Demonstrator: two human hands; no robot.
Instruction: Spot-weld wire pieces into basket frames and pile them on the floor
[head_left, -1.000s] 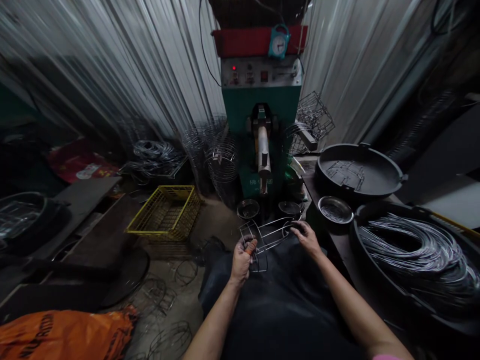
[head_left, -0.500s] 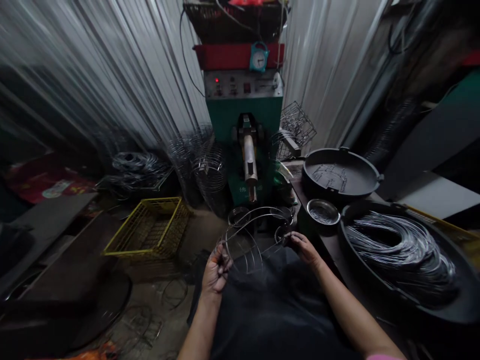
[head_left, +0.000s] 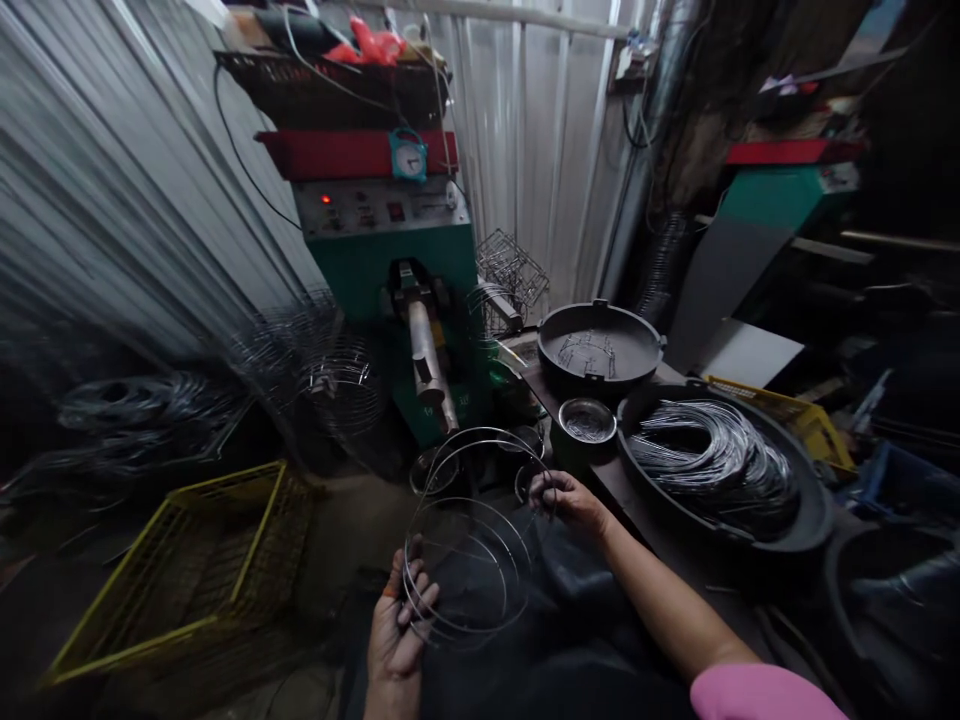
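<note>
My left hand has its fingers curled round the left side of a round wire frame made of thin metal rings. On the far right side of this frame, my right hand pinches the wire near the upper ring. The frame is tilted over the dark apron on my lap. Just beyond it, the metal arm of a green machine points down towards me. Small dark round shapes partly show behind the rings.
A small metal bowl with thin wire pieces stands at right, beside a black pan with small wire parts. A larger black pan carries many wire rings. At left stands a yellow crate, with wire frames behind it.
The view has turned right, so the machine sits further left. The wire frame has tilted, showing its rings more fully, and my left hand is lower relative to my right.
</note>
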